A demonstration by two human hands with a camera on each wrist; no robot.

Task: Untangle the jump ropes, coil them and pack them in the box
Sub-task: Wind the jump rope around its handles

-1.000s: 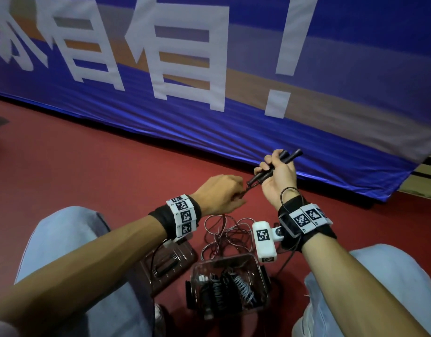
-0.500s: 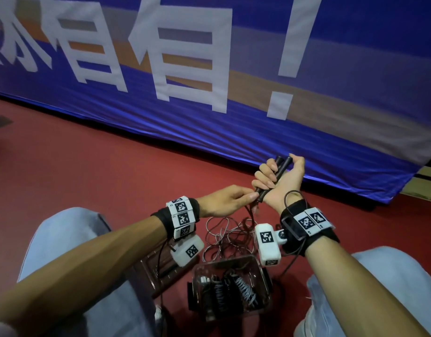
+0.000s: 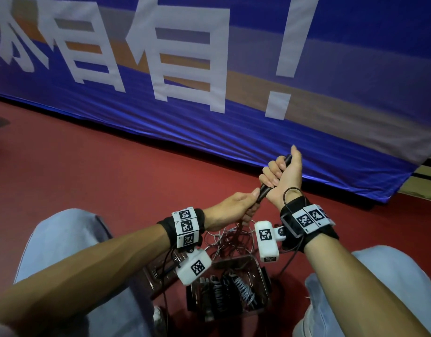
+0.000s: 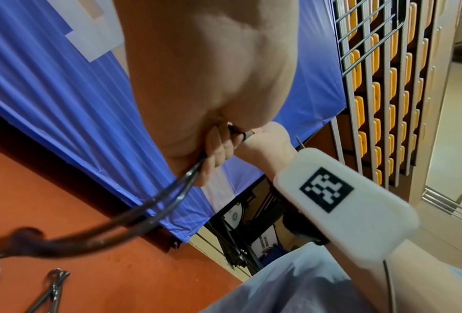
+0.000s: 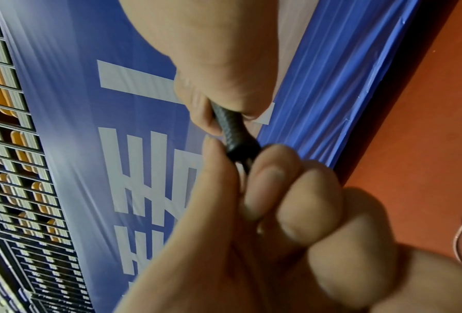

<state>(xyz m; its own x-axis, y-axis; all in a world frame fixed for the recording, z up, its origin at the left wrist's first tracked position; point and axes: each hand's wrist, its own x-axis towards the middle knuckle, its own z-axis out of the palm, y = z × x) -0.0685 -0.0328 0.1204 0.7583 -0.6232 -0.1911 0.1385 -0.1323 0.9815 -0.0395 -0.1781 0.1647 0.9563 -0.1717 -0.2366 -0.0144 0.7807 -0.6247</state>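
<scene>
Black handles point(image 3: 274, 177) tilted up-right in right hand point(image 3: 283, 177), left hand point(image 3: 230, 210) pinching cord point(image 4: 171, 197) below

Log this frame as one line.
right hand: grips black handles | left hand: pinches rope below | box: coiled ropes inside

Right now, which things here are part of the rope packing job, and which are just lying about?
Part of the job:
- black handles, gripped by right hand
- rope, held by left hand
- loose tangle on the floor
- clear box, coiled ropes inside

Just there:
- blue banner
- box lid
</scene>
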